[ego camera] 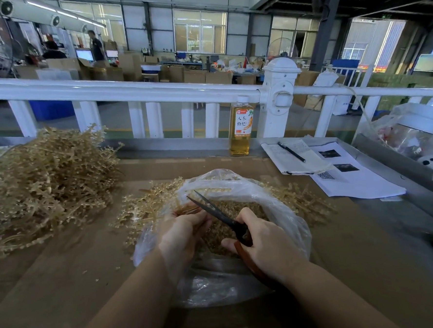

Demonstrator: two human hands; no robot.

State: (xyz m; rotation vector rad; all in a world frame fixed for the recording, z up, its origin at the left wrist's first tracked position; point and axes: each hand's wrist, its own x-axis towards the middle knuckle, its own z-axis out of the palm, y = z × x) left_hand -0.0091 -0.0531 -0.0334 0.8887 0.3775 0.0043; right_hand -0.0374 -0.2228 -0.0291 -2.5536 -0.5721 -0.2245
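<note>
The tan plastic sprig [186, 209] is resting in my left hand [185, 233], over the open clear plastic bag [294, 225] on the cardboard-covered table [65, 274]. My left fingers are pinching it. My right hand [264, 244] is gripping the scissors [214, 211], whose blades are standing apart. I am judging that the blades are passing very near my left fingertips, so a careless closing could be cutting skin or bag.
</note>
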